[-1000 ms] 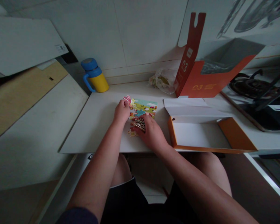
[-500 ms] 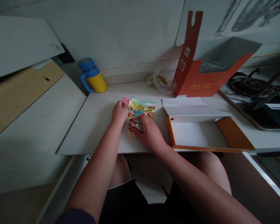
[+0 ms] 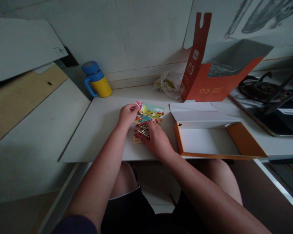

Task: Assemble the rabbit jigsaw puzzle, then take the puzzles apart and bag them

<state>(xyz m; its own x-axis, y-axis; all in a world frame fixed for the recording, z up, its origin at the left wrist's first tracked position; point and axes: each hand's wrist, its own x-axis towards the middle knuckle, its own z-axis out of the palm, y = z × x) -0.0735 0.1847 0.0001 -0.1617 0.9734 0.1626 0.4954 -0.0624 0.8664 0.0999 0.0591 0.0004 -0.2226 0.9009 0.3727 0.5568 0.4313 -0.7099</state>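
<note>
A partly joined jigsaw puzzle (image 3: 153,112) with a green field and sky lies on the white tabletop. My left hand (image 3: 128,114) pinches a puzzle piece (image 3: 139,103) with a pink-red barn print at the puzzle's upper left corner. Closed around a stack of puzzle pieces (image 3: 144,130), edges outward, is my right hand (image 3: 158,138), resting over the lower part of the picture. Below the stack, a tan-coloured piece (image 3: 137,140) shows on the table. My right hand hides part of the puzzle's lower side.
To the right sits an open shallow orange box (image 3: 210,139) with a white inside. Behind it stands a taller orange carton (image 3: 210,81) beside a clear plastic bag (image 3: 171,84). A blue and yellow flask (image 3: 97,79) is at the back left. A dark stove (image 3: 266,94) lies far right.
My left hand has moved right with the barn piece, closer over the puzzle. The joined puzzle has shifted slightly to the right. My right hand stays where it was with the stack.
</note>
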